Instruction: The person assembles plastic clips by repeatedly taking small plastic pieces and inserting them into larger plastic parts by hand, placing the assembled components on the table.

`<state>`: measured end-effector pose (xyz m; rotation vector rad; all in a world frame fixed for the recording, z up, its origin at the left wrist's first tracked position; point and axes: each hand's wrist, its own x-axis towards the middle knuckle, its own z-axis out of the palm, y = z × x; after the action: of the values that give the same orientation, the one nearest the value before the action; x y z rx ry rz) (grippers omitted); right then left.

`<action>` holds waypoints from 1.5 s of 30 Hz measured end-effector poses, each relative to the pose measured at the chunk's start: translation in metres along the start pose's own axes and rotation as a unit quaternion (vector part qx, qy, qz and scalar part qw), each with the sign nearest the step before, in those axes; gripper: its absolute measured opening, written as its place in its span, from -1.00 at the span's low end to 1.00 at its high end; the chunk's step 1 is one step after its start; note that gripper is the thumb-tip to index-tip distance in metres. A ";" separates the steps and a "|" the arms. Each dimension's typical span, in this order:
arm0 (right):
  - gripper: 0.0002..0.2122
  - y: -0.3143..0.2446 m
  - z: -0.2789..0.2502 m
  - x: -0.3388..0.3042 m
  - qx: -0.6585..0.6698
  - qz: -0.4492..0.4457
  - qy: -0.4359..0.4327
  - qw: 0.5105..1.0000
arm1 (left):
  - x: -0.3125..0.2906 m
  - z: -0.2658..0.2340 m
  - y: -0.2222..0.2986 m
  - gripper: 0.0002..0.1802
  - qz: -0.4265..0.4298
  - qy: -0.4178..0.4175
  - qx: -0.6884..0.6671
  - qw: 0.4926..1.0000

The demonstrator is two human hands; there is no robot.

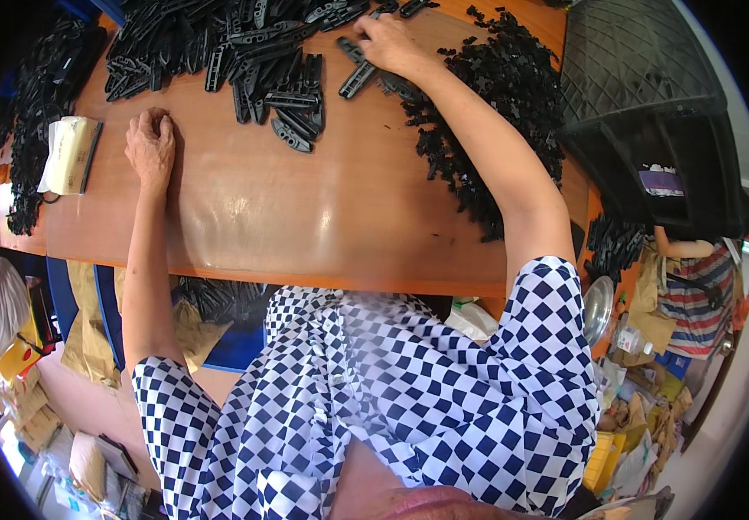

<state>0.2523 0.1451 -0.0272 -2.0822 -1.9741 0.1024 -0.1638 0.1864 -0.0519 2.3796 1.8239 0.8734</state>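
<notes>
My right hand (387,45) reaches to the far side of the table, fingers bent together over a long black plastic part (349,49). Just below it lies another slotted black part (357,80), apart from the big heap. On the left, my left hand (150,146) rests on the tabletop with its fingers curled in; whatever they may hold is hidden. Between and beyond both hands spreads a heap of long black plastic parts (257,65), some with oval holes. Beside my right forearm lies a pile of small black pieces (500,95).
A white and yellow pad (71,156) lies at the left, near more small black pieces (32,165). A black crate (652,130) stands at the right. Other people's arms (682,248) show at both sides. The wooden table's front edge (305,282) runs before my body.
</notes>
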 end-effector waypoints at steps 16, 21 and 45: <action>-0.43 -0.001 -0.053 -0.068 -0.088 -0.145 -0.124 0.978 | 0.002 0.003 -0.001 -0.76 -0.024 0.035 -0.066 0.997; -0.46 0.000 -0.032 -0.085 -0.042 -0.187 -0.040 0.981 | 0.000 -0.002 0.007 -0.75 -0.027 0.033 -0.064 0.997; -0.81 0.010 -0.071 -0.153 -0.124 -0.242 -0.059 0.961 | -0.041 -0.001 0.192 -0.77 0.363 -0.100 0.005 0.926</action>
<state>0.2678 -0.0164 0.0187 -1.6876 -2.6257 -0.1286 -0.0013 0.0885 -0.0029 3.0470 0.8528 0.5912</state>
